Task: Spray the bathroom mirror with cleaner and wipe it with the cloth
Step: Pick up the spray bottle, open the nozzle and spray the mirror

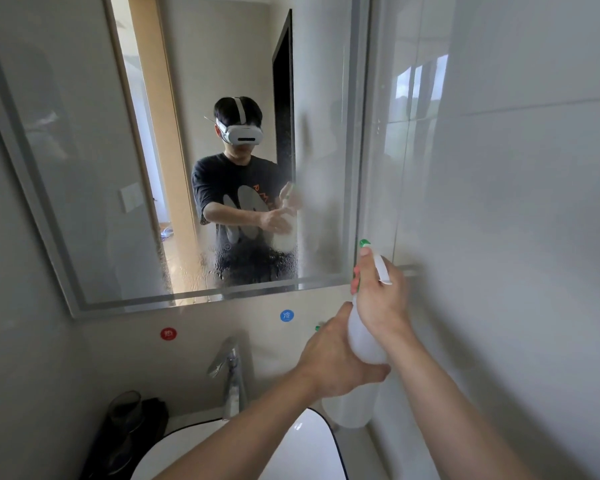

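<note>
The framed bathroom mirror fills the upper left, with droplets and a misty patch across its lower right part. A white spray bottle with a green nozzle tip is held upright below the mirror's lower right corner, pointing at the glass. My right hand grips the bottle's neck with the forefinger on top of the spray head. My left hand wraps around the bottle's body from the left. No cloth is in sight.
A chrome tap stands over the white basin below the mirror. A dark cup and holder sit at the lower left. Red and blue stickers mark the wall. White tiled wall lies close on the right.
</note>
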